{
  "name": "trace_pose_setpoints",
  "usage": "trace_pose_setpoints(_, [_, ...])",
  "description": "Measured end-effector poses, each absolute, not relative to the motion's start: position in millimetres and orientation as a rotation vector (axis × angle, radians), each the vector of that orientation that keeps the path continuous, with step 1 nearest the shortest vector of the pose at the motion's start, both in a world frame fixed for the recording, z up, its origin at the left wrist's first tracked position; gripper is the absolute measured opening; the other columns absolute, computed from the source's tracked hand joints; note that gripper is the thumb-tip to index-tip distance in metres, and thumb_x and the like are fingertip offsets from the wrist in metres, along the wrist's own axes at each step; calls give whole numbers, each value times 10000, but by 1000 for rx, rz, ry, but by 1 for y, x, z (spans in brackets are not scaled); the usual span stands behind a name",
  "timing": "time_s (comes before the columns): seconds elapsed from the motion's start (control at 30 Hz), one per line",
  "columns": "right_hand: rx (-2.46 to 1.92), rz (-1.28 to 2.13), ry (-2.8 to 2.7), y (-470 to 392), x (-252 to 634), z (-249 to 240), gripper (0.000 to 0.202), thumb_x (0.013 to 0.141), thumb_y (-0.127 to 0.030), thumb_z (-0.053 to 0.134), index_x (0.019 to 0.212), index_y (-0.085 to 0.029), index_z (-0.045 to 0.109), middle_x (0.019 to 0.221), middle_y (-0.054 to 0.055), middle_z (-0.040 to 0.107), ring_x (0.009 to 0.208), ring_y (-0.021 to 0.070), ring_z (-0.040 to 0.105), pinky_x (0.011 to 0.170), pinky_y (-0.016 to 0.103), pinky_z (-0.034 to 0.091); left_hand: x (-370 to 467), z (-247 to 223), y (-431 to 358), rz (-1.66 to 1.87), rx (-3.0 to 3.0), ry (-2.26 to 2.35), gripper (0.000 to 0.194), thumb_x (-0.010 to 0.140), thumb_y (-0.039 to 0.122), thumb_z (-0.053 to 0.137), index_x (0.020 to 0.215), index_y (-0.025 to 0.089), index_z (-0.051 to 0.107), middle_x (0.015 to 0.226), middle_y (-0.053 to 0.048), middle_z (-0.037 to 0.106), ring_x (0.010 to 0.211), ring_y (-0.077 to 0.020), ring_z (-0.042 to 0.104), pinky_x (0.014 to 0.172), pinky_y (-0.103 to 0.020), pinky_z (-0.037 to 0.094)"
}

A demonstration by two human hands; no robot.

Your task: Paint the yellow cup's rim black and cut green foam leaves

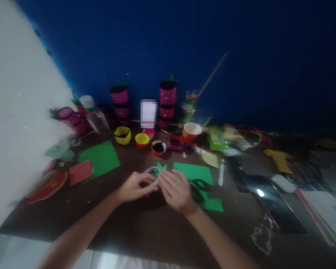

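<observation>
Illumination: dim overall, lamp out of view. Smooth dark blue wall (156,45): deepens to near-black at upper right. Plain whitish wall (14,93), left: brightest broad area, grey-toned, flecked with small light spots. Glare: one white hotspot on the glossy black rectangular device (281,209). Shadow: soft, dark, on the dark brown surface (123,231) below the bare left hand (136,185) and right hand (177,190). Focus: soft throughout; edges smeared, notably the yellow plastic glue gun (280,160). Margins: wide-angle stretching. Bright upright screen (148,113): coarsely pixelated.

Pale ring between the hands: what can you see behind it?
Behind the pale ring, a green pointed piece shows; whatever the right hand covers there cannot be seen.
</observation>
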State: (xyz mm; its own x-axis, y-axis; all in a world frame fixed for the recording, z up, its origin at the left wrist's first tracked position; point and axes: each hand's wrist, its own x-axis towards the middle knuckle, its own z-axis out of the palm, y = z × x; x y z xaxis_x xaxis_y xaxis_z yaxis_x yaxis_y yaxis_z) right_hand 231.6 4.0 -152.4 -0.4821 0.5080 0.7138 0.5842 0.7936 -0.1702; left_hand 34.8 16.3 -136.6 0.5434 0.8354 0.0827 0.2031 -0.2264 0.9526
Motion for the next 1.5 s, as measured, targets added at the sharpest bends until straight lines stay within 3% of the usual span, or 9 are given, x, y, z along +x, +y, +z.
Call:
trace_pose_setpoints(0.37, [-848,-65,-2132,3,228,-149,232,805,-67,527,967,-179,648,981,92,709,963,207,648,925,431,439,36,-148,17,718,1732,852,290,737,343,664,932,129,676,803,-51,710,517,-92,602,499,-170,491])
trace_pose_setpoints(0.6, [-1185,549,-1578,5,226,-156,172,847,-186,482,863,-190,654,863,69,719,811,196,674,729,335,537,37,-162,14,994,2065,967,264,753,364,651,918,159,668,752,-42,702,605,-115,632,611,-200,511])
trace_pose_setpoints(0.7, [-1202,766,-1550,1,220,-155,114,803,-244,557,845,-182,642,859,67,715,787,204,674,677,308,550,38,-171,14,1164,2330,1043,237,794,322,613,972,166,637,711,-40,670,601,-115,605,588,-213,493])
trace_pose_setpoints(0.87, [-1176,685,-1591,-1,215,-155,68,733,-179,613,797,-191,632,803,47,704,724,188,666,668,304,556,40,-167,16,1047,2645,834,372,848,192,521,1214,154,469,899,-85,674,778,-143,623,702,-275,500])
trace_pose_setpoints(0.97, [-1113,549,-1667,2,221,-155,135,763,-132,573,860,-200,639,899,59,700,811,186,661,715,312,554,39,-156,13,1154,2758,757,373,787,151,572,1154,168,508,929,-73,671,853,-165,607,773,-321,472])
trace_pose_setpoints(1.1, [-929,429,-1856,6,228,-154,228,791,-86,538,956,-209,635,978,65,692,938,187,639,831,348,531,30,-143,12,1477,2668,1069,359,719,161,606,1074,161,552,909,-82,632,857,-203,549,792,-380,427])
trace_pose_setpoints(1.2, [-883,397,-1925,7,229,-154,264,813,-70,504,998,-210,631,1035,70,679,994,186,622,861,354,525,23,-136,19,1230,2511,1063,308,776,232,519,1063,121,541,974,-131,595,947,-241,512,833,-414,403])
trace_pose_setpoints(1.33, [-917,347,-1912,6,229,-156,326,832,-54,464,1064,-224,619,1071,63,669,998,175,625,874,348,525,20,-134,25,748,2386,754,218,869,271,394,828,144,566,714,-58,575,690,-161,512,666,-289,407])
trace_pose_setpoints(1.5, [-975,433,-1841,5,231,-156,311,805,-111,527,1087,-215,609,1096,84,659,1012,199,622,885,377,518,24,-139,19,653,2185,810,266,906,319,375,857,147,572,703,-29,575,620,-114,508,600,-215,384])
